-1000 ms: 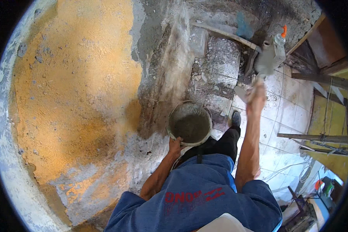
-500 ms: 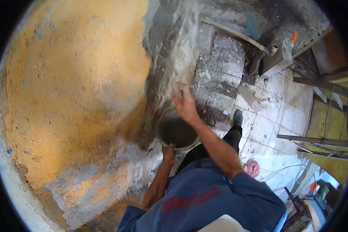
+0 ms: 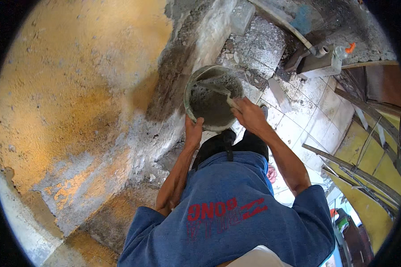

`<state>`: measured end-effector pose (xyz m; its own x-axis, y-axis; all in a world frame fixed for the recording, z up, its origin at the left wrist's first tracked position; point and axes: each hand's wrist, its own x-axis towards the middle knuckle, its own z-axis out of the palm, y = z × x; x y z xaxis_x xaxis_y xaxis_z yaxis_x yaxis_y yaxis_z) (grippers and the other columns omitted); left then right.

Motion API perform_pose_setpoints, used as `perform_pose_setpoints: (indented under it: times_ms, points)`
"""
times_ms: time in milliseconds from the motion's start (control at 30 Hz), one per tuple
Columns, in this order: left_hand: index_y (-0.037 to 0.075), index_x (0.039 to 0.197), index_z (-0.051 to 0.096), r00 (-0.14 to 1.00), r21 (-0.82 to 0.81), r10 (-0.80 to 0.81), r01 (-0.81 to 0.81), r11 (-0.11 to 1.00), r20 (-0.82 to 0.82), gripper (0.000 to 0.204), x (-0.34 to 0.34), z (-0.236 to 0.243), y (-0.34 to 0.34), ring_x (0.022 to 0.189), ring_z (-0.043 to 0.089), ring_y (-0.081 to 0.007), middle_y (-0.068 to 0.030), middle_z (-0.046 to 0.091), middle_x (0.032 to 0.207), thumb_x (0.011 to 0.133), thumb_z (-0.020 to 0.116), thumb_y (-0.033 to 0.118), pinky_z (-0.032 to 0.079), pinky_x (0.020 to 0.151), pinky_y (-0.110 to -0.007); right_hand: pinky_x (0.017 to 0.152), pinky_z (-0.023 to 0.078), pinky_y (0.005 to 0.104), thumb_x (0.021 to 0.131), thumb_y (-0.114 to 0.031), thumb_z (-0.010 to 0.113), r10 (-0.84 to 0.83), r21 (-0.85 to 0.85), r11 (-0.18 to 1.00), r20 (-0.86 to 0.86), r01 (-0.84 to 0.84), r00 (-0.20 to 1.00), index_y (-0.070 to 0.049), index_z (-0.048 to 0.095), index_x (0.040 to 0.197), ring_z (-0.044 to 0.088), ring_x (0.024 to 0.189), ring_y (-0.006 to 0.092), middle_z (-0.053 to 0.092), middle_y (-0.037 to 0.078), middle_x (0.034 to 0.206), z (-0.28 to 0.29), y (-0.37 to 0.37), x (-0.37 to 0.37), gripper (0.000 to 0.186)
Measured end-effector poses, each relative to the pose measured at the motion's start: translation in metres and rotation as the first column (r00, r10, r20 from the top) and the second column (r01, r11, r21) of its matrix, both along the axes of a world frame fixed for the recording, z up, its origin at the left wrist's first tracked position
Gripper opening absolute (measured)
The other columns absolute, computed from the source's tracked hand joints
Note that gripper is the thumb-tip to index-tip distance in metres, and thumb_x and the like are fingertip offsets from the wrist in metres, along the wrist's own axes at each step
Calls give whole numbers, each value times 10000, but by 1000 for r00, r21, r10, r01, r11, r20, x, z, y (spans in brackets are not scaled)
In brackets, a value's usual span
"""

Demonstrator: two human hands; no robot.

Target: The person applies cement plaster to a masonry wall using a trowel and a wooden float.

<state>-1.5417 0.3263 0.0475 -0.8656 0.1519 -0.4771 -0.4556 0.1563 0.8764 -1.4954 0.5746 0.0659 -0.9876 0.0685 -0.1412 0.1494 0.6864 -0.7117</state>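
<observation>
A round bucket [image 3: 188, 103] of wet grey mortar [image 3: 214, 111] is in front of my body, close to the wall. My left hand [image 3: 194, 131] is closed on its near left rim, with the thumb over the edge. In my right hand [image 3: 249, 115], at the bucket's right side, is the pale handle of a trowel [image 3: 214, 87]. The trowel's blade reaches across the inside of the bucket and is coated in mortar. My fingers hide part of the handle.
On the left stands a wall [image 3: 75, 89] of patchy yellow plaster, with bare grey material along its base. Rubble and white floor tiles [image 3: 305, 113] spread to the right. A pipe [image 3: 285, 26] lies at the back; wooden poles [image 3: 356, 171] lean at the right.
My right hand has come down from beside the wall to the bucket, bringing the trowel into it. The bucket, with my left hand still on its rim, now sits higher in view.
</observation>
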Motion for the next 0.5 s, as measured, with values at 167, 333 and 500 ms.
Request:
perform_pose_setpoints:
  times_ms: [167, 333, 500]
  points:
    - [23, 1491, 372, 1000, 49, -17, 18, 999, -20, 620, -2, 16, 48, 1208, 549, -249, -137, 555, 1358, 909, 586, 27, 439, 1044, -365, 779, 568, 500, 930, -210, 661, -205, -47, 977, 38, 206, 978, 38, 598, 1196, 667, 880, 490, 653, 265, 1062, -17, -17, 1, 369]
    - [-1, 1419, 429, 999, 71, -5, 2, 998, 52, 519, -8, 14, 73, 1114, 561, -208, -112, 587, 1270, 934, 597, 72, 459, 975, -349, 764, 558, 496, 933, -215, 665, -127, -220, 969, -41, 115, 991, 30, 628, 1182, 672, 888, 475, 667, 285, 1041, -13, -1, 13, 352]
    - [0, 1434, 413, 992, 62, -116, 120, 991, -57, 511, -19, 21, 88, 1153, 564, -201, -118, 580, 1295, 951, 573, 44, 461, 994, -347, 667, 546, 424, 946, -280, 690, -22, -458, 889, -76, -15, 997, 13, 628, 1273, 693, 764, 346, 695, 230, 969, -32, 32, 27, 443]
